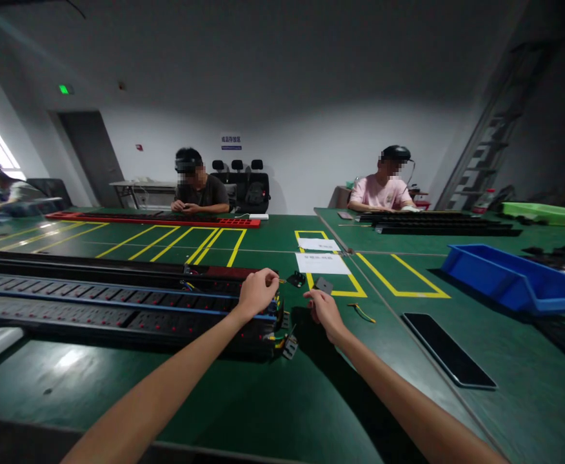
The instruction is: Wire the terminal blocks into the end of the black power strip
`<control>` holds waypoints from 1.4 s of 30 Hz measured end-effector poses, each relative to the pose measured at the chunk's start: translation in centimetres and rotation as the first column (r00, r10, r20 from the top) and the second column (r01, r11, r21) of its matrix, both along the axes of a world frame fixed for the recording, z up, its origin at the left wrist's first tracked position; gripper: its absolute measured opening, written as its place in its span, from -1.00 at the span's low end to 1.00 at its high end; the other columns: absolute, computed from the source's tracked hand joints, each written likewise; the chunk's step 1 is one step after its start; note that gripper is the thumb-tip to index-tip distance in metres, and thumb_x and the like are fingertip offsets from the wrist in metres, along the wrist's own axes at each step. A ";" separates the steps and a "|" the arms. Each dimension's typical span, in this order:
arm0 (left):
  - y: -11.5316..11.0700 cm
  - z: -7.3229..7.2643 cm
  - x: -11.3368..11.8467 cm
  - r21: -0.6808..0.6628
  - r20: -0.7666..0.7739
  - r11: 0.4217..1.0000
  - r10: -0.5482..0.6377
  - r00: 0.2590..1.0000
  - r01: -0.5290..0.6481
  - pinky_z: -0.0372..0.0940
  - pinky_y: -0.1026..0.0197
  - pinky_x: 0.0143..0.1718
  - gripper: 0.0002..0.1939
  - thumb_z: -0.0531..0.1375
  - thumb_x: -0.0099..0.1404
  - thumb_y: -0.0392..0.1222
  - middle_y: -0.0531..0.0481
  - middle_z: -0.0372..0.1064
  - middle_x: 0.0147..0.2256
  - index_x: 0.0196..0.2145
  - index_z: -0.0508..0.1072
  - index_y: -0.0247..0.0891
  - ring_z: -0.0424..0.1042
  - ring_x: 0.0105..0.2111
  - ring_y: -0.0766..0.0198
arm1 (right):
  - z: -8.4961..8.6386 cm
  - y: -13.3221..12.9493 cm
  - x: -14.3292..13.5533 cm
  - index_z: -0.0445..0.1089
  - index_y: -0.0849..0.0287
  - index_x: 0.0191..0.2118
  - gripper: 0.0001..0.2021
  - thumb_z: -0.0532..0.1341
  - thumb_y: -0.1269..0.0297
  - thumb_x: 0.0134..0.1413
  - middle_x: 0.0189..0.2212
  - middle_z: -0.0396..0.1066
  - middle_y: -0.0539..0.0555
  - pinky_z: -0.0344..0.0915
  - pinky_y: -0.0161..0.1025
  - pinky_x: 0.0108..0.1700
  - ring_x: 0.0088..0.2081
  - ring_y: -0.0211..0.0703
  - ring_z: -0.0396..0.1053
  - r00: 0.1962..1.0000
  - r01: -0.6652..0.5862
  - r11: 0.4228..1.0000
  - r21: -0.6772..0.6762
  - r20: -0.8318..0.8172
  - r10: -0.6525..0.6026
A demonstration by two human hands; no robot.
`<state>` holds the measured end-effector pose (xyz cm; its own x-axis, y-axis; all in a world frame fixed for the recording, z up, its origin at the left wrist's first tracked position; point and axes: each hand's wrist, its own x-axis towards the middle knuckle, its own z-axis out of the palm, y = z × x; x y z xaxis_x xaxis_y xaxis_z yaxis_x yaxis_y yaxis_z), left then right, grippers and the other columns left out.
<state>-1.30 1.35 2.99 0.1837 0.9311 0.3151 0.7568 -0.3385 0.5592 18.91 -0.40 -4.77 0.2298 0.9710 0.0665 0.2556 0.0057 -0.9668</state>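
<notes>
My left hand [259,294] is closed in a pinch above the right end of the black power strips [166,316]. A thin yellow bit of wire [282,281] shows at its fingertips; what the fingers hold is too small to make out. My right hand [327,314] is closed, fingers curled, just right of the strip ends. Against it appears a small dark grey square plate [324,285]; I cannot tell whether it is gripped. A small black part [296,279] lies between the hands. Below my left hand, a grey socket piece [290,347] hangs from coloured wires at a strip end.
A loose yellow-green wire [362,313], a phone [449,350] and a blue bin [512,280] are on the right. Paper sheets [322,263] lie ahead. Across the green table, people [200,183] sit by a red strip [234,222] and black strips [447,227].
</notes>
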 end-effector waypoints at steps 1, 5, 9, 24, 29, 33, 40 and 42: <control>0.8 0.7 -0.4 0.022 0.000 0.997 -0.074 0.997 0.074 0.33 0.18 -0.12 -0.78 0.14 0.41 -0.11 -0.06 0.61 -0.22 -0.19 0.58 -0.18 0.53 -0.19 0.16 | 0.2 0.6 0.1 0.47 0.16 -0.31 -0.55 0.03 -0.10 0.13 -0.58 0.31 -0.03 0.04 -0.29 -0.62 -0.67 -0.24 0.16 0.999 -0.029 0.999 0.015 -0.024 0.029; 4.3 2.7 -2.3 -0.020 -0.056 0.937 -0.349 0.935 0.348 0.32 0.25 -0.25 -0.81 0.20 0.34 -0.11 0.00 0.59 -0.32 -0.26 0.58 -0.23 0.51 -0.33 0.23 | 1.3 3.4 -0.2 0.47 0.15 -0.33 -0.66 0.12 -0.01 0.09 -0.58 0.28 -0.06 0.02 -0.33 -0.62 -0.66 -0.28 0.14 0.986 -0.157 0.984 0.079 -0.047 0.161; 6.6 2.8 -3.8 -0.124 -0.112 0.865 -0.499 0.859 0.487 0.27 0.28 -0.34 -0.81 0.21 0.31 -0.13 0.01 0.56 -0.41 -0.29 0.59 -0.27 0.49 -0.40 0.26 | 1.7 5.4 -1.2 0.48 0.15 -0.34 -0.72 0.17 0.04 0.12 -0.58 0.28 -0.07 0.05 -0.35 -0.60 -0.62 -0.28 0.18 0.955 -0.294 0.949 0.111 -0.006 0.297; 5.3 2.3 -3.5 -0.092 -0.378 0.905 -0.418 0.826 0.415 0.22 0.22 -0.33 -0.82 0.16 0.33 -0.19 -0.01 0.56 -0.37 -0.31 0.59 -0.16 0.49 -0.36 0.18 | -0.6 6.0 -2.5 0.49 0.17 -0.31 -0.70 0.14 0.07 0.28 -0.49 0.36 -0.01 0.18 -0.31 -0.48 -0.51 -0.22 0.24 0.828 -0.560 0.820 0.119 0.124 0.547; 5.4 1.3 -3.2 -0.098 -0.391 0.912 -0.402 0.828 0.397 0.23 0.22 -0.34 -0.81 0.16 0.34 -0.19 -0.02 0.57 -0.36 -0.32 0.59 -0.15 0.50 -0.36 0.18 | -0.6 5.8 -2.4 0.42 0.16 -0.38 -0.65 0.15 0.01 0.30 -0.51 0.29 -0.04 0.13 -0.32 -0.47 -0.51 -0.25 0.20 0.802 -0.592 0.802 0.086 0.162 0.575; 5.4 0.7 -3.3 -0.079 -0.429 0.907 -0.406 0.807 0.414 0.27 0.21 -0.27 -0.80 0.14 0.36 -0.19 -0.02 0.57 -0.33 -0.29 0.59 -0.15 0.52 -0.31 0.15 | -0.7 5.6 -2.5 0.37 0.14 -0.40 -0.62 0.13 -0.04 0.31 -0.50 0.28 -0.04 0.12 -0.31 -0.44 -0.48 -0.24 0.19 0.812 -0.575 0.812 0.095 0.184 0.554; 5.1 0.1 -3.5 -0.065 -0.394 0.896 -0.427 0.814 0.439 0.29 0.18 -0.22 -0.82 0.15 0.34 -0.25 -0.03 0.58 -0.30 -0.25 0.57 -0.18 0.54 -0.24 0.13 | -1.2 5.7 -2.6 0.39 0.15 -0.35 -0.62 0.16 -0.08 0.29 -0.48 0.31 -0.03 0.13 -0.30 -0.44 -0.48 -0.22 0.20 0.824 -0.563 0.817 0.123 0.163 0.543; 5.0 -0.1 -3.6 -0.079 -0.392 0.885 -0.450 0.802 0.458 0.29 0.18 -0.22 -0.83 0.15 0.33 -0.26 -0.03 0.58 -0.29 -0.24 0.56 -0.18 0.54 -0.24 0.13 | -1.2 5.6 -2.7 0.38 0.14 -0.30 -0.65 0.16 -0.07 0.30 -0.45 0.31 -0.03 0.14 -0.32 -0.46 -0.47 -0.22 0.21 0.829 -0.557 0.820 0.132 0.139 0.541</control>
